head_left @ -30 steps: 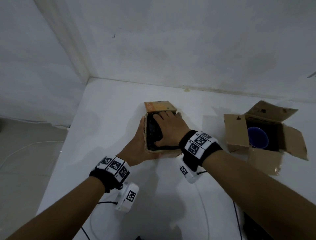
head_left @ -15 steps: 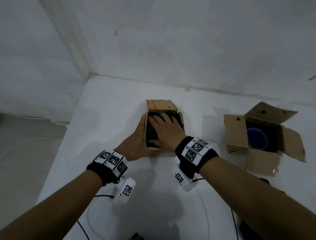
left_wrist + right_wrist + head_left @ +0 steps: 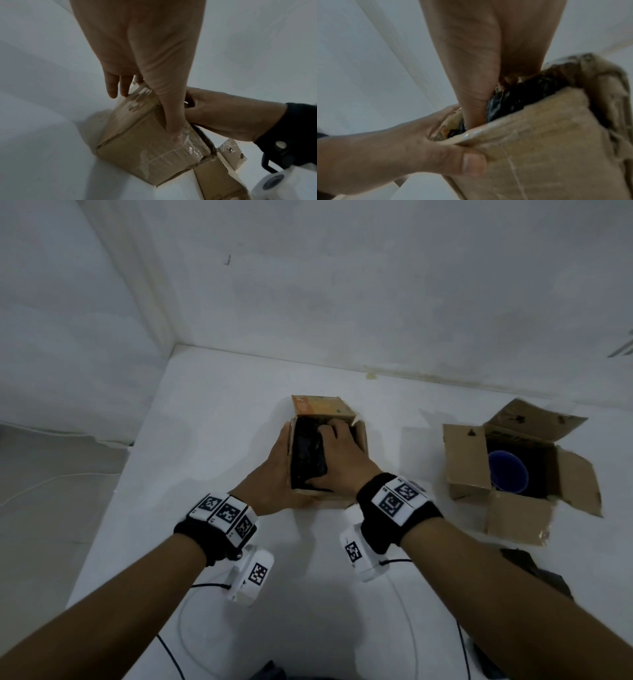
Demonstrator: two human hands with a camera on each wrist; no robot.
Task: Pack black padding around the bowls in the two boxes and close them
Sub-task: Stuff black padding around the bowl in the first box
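A small cardboard box point(image 3: 361, 436) with an orange rear flap stands mid-table, stuffed with black padding point(image 3: 306, 457). My left hand point(image 3: 274, 477) grips its left near corner, fingers along the side wall and thumb point(image 3: 471, 163) on the front wall. My right hand point(image 3: 339, 457) is inside the box, its fingers bent and dug into the padding point(image 3: 513, 100) at the far right. Whatever lies under the padding is hidden. To the right, a larger box point(image 3: 469, 460) stands with its flaps open, holding a blue bowl point(image 3: 507, 470) with black padding around it.
A loose heap of black padding point(image 3: 537, 570) lies on the white table point(image 3: 212, 446) by my right forearm. White walls meet in a corner behind the boxes. The table's left edge drops off to the floor. Cables trail from both wrist cameras.
My right hand has gone from lying flat on the padding to bending its fingers into it at the box's far right. My left hand has kept its hold on the box.
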